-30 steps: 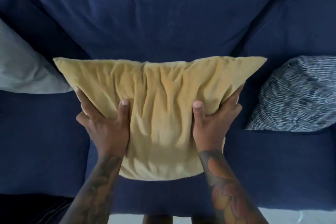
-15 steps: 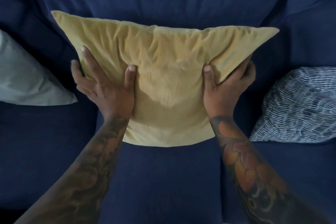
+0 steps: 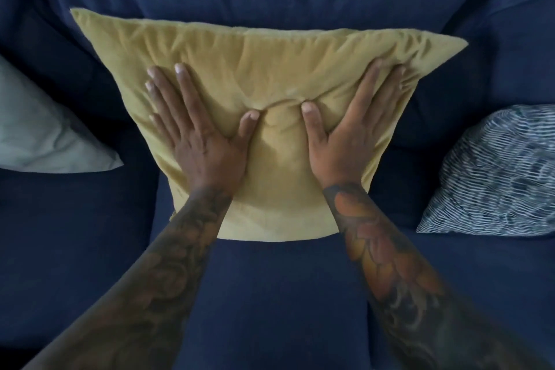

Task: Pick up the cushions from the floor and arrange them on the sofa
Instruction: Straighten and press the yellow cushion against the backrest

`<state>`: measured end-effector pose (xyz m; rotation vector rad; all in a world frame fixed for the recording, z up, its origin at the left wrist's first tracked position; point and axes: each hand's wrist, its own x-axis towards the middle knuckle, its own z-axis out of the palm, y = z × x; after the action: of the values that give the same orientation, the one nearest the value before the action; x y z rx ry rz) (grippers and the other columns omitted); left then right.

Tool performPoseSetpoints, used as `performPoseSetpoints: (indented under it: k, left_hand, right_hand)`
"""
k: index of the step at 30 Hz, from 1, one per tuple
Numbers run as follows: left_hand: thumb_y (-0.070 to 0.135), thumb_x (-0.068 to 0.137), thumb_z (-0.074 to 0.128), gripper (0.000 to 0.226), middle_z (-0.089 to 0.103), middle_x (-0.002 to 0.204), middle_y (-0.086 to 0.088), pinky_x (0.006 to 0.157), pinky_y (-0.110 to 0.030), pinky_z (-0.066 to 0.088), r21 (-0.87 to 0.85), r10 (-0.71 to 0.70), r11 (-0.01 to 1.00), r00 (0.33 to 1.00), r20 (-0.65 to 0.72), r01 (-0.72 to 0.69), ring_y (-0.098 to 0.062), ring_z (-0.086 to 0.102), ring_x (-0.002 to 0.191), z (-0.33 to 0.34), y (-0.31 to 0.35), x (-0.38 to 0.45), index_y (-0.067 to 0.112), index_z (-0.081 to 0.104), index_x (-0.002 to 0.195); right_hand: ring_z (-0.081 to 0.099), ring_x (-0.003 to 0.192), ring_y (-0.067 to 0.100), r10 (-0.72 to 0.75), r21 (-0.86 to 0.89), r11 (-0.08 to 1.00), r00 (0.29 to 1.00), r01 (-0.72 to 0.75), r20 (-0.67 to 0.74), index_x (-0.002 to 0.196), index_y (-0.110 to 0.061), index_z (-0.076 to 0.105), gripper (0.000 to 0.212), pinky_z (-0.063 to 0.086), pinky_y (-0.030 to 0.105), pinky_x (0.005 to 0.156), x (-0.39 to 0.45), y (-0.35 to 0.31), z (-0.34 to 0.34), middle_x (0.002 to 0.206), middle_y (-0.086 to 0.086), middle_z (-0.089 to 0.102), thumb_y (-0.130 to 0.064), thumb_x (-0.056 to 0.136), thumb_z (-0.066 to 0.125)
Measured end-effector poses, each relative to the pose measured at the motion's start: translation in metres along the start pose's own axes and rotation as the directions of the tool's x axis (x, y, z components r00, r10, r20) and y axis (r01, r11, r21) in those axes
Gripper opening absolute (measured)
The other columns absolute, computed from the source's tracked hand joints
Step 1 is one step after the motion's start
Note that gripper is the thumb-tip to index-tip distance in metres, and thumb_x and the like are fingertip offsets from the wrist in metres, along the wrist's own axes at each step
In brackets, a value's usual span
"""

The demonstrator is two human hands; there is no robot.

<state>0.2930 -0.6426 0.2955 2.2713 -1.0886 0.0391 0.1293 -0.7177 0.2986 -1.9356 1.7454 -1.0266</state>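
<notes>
A yellow cushion (image 3: 270,57) leans against the backrest of the dark blue sofa (image 3: 270,294), its lower edge on the middle seat. My left hand (image 3: 198,135) lies flat on the cushion's front, fingers spread and pointing up-left. My right hand (image 3: 351,129) lies flat on it too, fingers spread up-right. Both palms press the fabric in, and a fold bunches between the two thumbs. Neither hand grips the cushion.
A pale grey-green cushion (image 3: 39,132) rests on the sofa at the left. A blue-and-white patterned cushion (image 3: 498,171) rests at the right. Bare seat lies in front of the yellow cushion and between the cushions.
The yellow cushion went up from the seat to the backrest. Both hands let go of its sides and now lie flat on its front, closer together.
</notes>
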Motion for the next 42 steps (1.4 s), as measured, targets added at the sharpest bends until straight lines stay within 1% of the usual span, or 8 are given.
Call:
performPoseSetpoints:
  k: [5, 11, 17, 23, 27, 32, 37, 42]
  left_hand:
    - [0.083, 0.09, 0.052, 0.113, 0.003, 0.174, -0.02, 0.127, -0.062, 0.006, 0.036, -0.03, 0.999, 0.998, 0.048, 0.028, -0.035, 0.0, 0.161, 0.018, 0.002, 0.013, 0.012, 0.01, 0.168]
    - [0.077, 0.091, 0.058, 0.113, 0.002, 0.173, -0.023, 0.129, -0.056, 0.002, -0.053, 0.033, 0.998, 0.997, 0.065, -0.03, -0.036, -0.002, 0.161, -0.004, -0.008, 0.001, 0.007, 0.012, 0.167]
    - [0.078, 0.089, 0.052, 0.119, 0.002, 0.17, -0.03, 0.126, -0.062, 0.004, -0.053, 0.028, 0.998, 0.998, 0.057, -0.025, -0.041, 0.001, 0.16, -0.031, -0.033, -0.052, -0.004, 0.01, 0.164]
    - [0.078, 0.092, 0.049, 0.108, 0.003, 0.173, -0.023, 0.125, -0.065, 0.008, -0.031, 0.032, 0.999, 0.994, 0.104, -0.029, -0.034, 0.001, 0.162, -0.009, -0.038, -0.086, 0.012, 0.011, 0.167]
    - [0.079, 0.094, 0.046, 0.104, 0.002, 0.174, -0.019, 0.128, -0.059, 0.003, 0.022, 0.013, 1.0, 0.996, 0.09, -0.015, -0.031, -0.001, 0.162, 0.018, -0.037, -0.068, 0.017, 0.008, 0.169]
    - [0.077, 0.094, 0.051, 0.104, 0.003, 0.174, -0.02, 0.126, -0.062, 0.005, 0.047, -0.019, 0.999, 0.992, 0.124, 0.014, -0.034, 0.0, 0.162, 0.033, -0.034, -0.056, 0.016, 0.01, 0.168]
    - [0.076, 0.093, 0.052, 0.105, 0.002, 0.174, -0.018, 0.128, -0.055, 0.0, -0.023, 0.022, 1.0, 0.992, 0.128, -0.02, -0.03, -0.001, 0.162, 0.012, -0.042, -0.068, 0.015, 0.012, 0.168]
    - [0.078, 0.091, 0.054, 0.108, 0.002, 0.175, -0.014, 0.129, -0.054, 0.0, -0.04, 0.028, 0.999, 0.988, 0.154, -0.022, -0.027, 0.0, 0.162, -0.024, -0.068, -0.109, 0.015, 0.012, 0.168]
  right_hand:
    - [0.016, 0.161, 0.048, 0.037, -0.056, 0.998, 0.999, -0.036, 0.02, 0.166, -0.005, 0.03, 0.105, 0.012, 0.053, 0.133, 0.013, 0.005, 0.016, 0.173, 0.028, 0.016, -0.061, 0.09, 0.075]
    - [0.01, 0.162, 0.047, -0.037, -0.016, 0.999, 0.999, 0.038, 0.024, 0.166, 0.0, 0.023, 0.108, 0.011, 0.055, 0.133, -0.001, 0.013, -0.006, 0.173, 0.033, 0.011, -0.06, 0.092, 0.073]
    - [-0.001, 0.163, 0.046, -0.095, 0.062, 0.994, 0.992, 0.09, 0.08, 0.163, 0.009, 0.01, 0.106, 0.01, 0.056, 0.133, -0.065, 0.029, -0.037, 0.169, 0.041, -0.001, -0.067, 0.101, 0.05]
    - [0.001, 0.164, 0.044, -0.075, 0.025, 0.997, 0.975, 0.071, 0.21, 0.167, -0.013, 0.013, 0.094, 0.006, 0.054, 0.133, -0.095, 0.036, -0.021, 0.173, 0.033, 0.003, -0.069, 0.1, 0.05]
    - [0.012, 0.162, 0.047, -0.052, -0.081, 0.994, 0.98, 0.069, 0.192, 0.167, -0.012, 0.026, 0.09, 0.015, 0.06, 0.131, -0.072, 0.041, 0.008, 0.173, 0.03, 0.014, -0.065, 0.101, 0.056]
    - [0.018, 0.161, 0.045, 0.016, -0.164, 0.986, 0.985, 0.013, 0.17, 0.166, -0.013, 0.035, 0.089, 0.019, 0.058, 0.13, -0.061, 0.041, 0.019, 0.174, 0.025, 0.019, -0.066, 0.098, 0.059]
    - [0.008, 0.164, 0.041, -0.008, -0.08, 0.996, 0.971, 0.028, 0.237, 0.169, -0.016, 0.024, 0.093, 0.014, 0.059, 0.131, -0.075, 0.043, -0.004, 0.176, 0.024, 0.009, -0.063, 0.098, 0.062]
    - [-0.005, 0.165, 0.038, 0.021, -0.031, 0.999, 0.954, -0.012, 0.299, 0.17, -0.023, 0.01, 0.094, 0.008, 0.057, 0.132, -0.125, 0.056, -0.043, 0.176, 0.025, -0.003, -0.075, 0.099, 0.045]
